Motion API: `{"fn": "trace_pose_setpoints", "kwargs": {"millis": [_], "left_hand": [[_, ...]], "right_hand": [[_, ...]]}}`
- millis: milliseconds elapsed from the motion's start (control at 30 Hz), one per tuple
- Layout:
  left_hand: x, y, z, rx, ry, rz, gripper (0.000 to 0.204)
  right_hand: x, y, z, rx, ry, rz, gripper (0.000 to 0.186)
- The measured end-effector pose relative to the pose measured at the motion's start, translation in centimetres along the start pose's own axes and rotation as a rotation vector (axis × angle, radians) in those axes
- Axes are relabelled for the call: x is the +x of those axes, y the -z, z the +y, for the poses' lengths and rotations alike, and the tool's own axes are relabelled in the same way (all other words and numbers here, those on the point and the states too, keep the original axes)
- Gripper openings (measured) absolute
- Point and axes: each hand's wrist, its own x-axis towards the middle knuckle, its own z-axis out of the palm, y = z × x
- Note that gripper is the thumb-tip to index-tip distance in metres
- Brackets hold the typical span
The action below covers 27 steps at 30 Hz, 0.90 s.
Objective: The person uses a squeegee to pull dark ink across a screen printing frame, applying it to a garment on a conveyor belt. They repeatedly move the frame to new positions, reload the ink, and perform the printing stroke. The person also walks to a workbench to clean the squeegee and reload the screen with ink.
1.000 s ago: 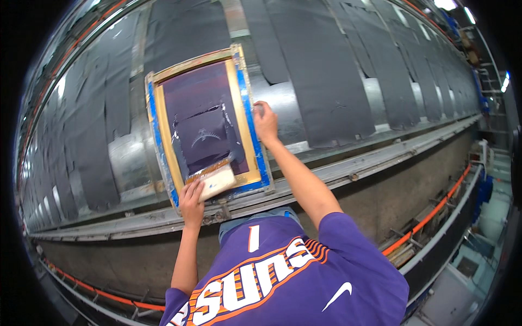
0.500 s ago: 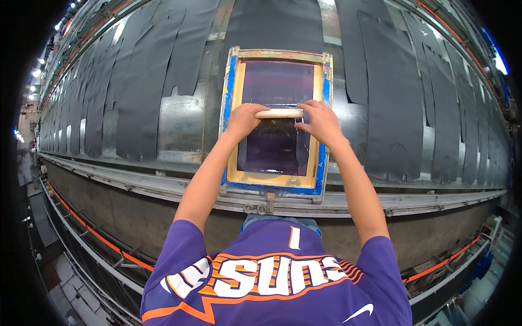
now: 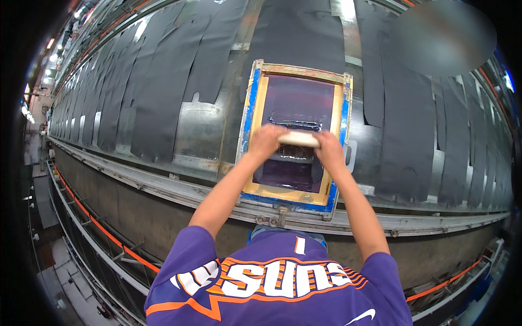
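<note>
Step in hand, as judged: a two-handed squeegee stroke on a framed screen. The left hand [image 3: 266,139] grasps the left end of the squeegee [image 3: 299,138], fingers curled around the bar; the fingertips are partly hidden. The squeegee lies across the middle of the mesh [image 3: 300,98], between the left and right sides of the frame [image 3: 297,71]. The right hand [image 3: 329,149] grasps the right end, fingers likewise bent over it; the exact thumb position cannot be told. The next move would call for equal pressure at both ends, the bar kept level and clear of the side borders.

Materials, left to right. Left part of the bench: matt dark sheets [image 3: 155,117] with ragged, torn edges, separated by strips of bare, reflective metal [image 3: 202,130]. A pale metal rail [image 3: 157,188] follows the near edge of the bench. The frame is rectangular and stands at this edge, its near end over the rail, beside a small metal bracket [image 3: 282,216]. Its rim carries blue strips [image 3: 250,103] around a yellow inner border [image 3: 288,194]. The mesh is smooth, taut and purplish; dark, glossy ink [image 3: 288,173] covers its near half. The squeegee bar is pale, rounded and apparently wooden. Right part of the bench: further dark sheets [image 3: 408,146], flat and dull, again alternating with metal.
</note>
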Motion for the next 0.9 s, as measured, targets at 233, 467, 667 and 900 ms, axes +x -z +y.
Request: {"fn": "trace_pose_setpoints", "kwargs": {"millis": [233, 467, 667, 900], "left_hand": [[0.1, -0.4, 2.1, 0.112, 0.094, -0.183, 0.042], [-12.3, -2.2, 3.7, 0.017, -0.077, 0.065, 0.039], [-12.8, -1.4, 5.8, 0.136, -0.028, -0.098, 0.051], [-17.2, -3.4, 5.5, 0.142, 0.025, -0.072, 0.058]], "right_hand": [[-2.2, -1.5, 1.6, 0.025, -0.043, -0.019, 0.039], [-11.2, -0.3, -3.0, 0.169, 0.041, -0.095, 0.043], [-8.3, 2.0, 9.3, 0.111, -0.324, 0.610, 0.042], [-4.1, -0.8, 12.9, 0.747, -0.616, 0.296, 0.026]]}}
